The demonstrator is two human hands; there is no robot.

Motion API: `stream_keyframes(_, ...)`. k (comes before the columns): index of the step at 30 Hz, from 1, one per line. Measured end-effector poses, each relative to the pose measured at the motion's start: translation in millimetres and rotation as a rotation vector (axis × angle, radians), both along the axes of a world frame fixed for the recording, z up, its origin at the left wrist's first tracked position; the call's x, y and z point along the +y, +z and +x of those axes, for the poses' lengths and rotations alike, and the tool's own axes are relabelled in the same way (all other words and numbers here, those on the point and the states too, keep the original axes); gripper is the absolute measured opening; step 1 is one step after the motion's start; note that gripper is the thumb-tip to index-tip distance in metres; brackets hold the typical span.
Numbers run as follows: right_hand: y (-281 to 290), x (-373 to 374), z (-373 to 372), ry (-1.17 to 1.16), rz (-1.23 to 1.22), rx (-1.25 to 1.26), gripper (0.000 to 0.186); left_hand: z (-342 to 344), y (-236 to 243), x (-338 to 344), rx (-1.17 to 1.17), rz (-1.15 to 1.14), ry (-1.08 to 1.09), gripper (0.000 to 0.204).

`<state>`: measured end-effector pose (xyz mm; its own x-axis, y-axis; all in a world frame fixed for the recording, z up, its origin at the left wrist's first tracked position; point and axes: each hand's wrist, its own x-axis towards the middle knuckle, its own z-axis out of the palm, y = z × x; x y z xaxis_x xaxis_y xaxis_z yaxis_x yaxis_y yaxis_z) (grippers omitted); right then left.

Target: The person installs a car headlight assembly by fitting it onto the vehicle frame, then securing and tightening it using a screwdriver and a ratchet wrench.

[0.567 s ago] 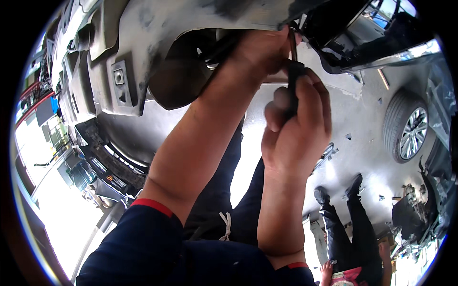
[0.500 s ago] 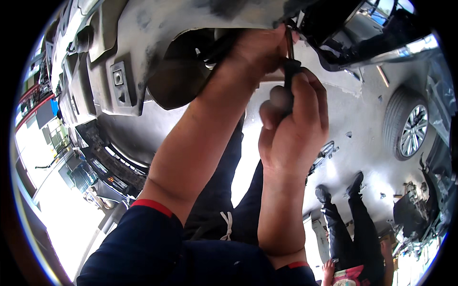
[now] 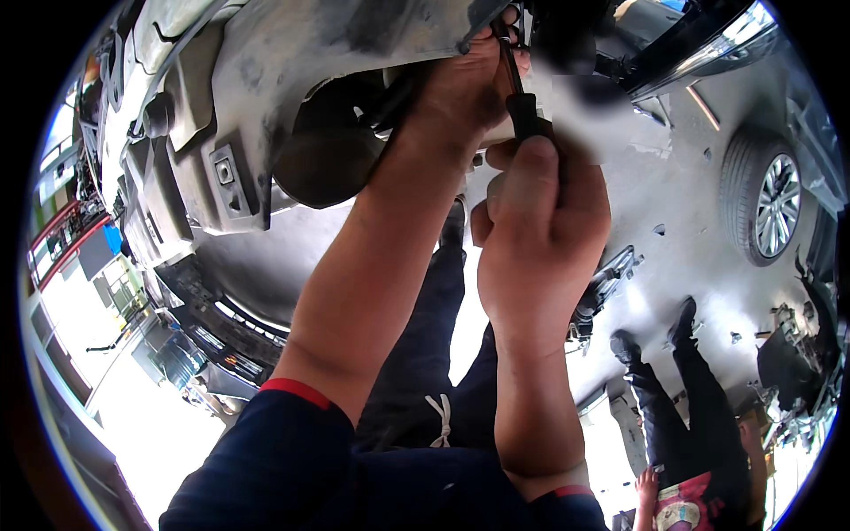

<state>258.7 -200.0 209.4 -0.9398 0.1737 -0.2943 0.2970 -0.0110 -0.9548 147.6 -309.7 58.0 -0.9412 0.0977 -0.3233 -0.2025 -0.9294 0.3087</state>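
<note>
A screwdriver (image 3: 524, 115) with a dark handle and thin metal shaft points up toward the edge of a grey body panel (image 3: 354, 40). My right hand (image 3: 549, 221) is closed around its handle, the thumb lying along it. Beside the shaft's upper end, my left hand (image 3: 474, 66) reaches up past the panel's cut-out, its fingers curled near the tip. What those fingers pinch is hidden behind the shaft and the panel edge. The tip itself is too small and dark to make out.
Black glossy trim (image 3: 708, 44) hangs at the upper right. A wheel with tyre (image 3: 761, 199) is on the floor at the right. Another person's legs (image 3: 668, 389) show at lower right. A dark bumper-like part (image 3: 212, 327) lies at the left.
The screwdriver now leans more to the left at its tip. My right hand has turned, with its thumb along the handle. The whole view has shifted slightly.
</note>
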Motion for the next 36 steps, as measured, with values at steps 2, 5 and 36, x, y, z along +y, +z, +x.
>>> stream_keyframes(2, 9.2, -2.1, 2.0, -0.102, -0.627, -0.346, 0.022, -2.0, 1.5, -2.7, 0.042, -0.003, 0.003, 0.021)
stream_keyframes(5, 19.5, -5.7, -7.9, -0.325, -0.969, -0.48, 0.019, -4.2, 6.2, -5.4, 0.077, 0.027, -0.034, 0.02)
stream_keyframes(36, -7.0, 25.8, 21.1, -0.136, -1.158, -0.404, 0.031, -7.0, 58.3, 17.4, -0.247, -0.268, -0.003, 0.016)
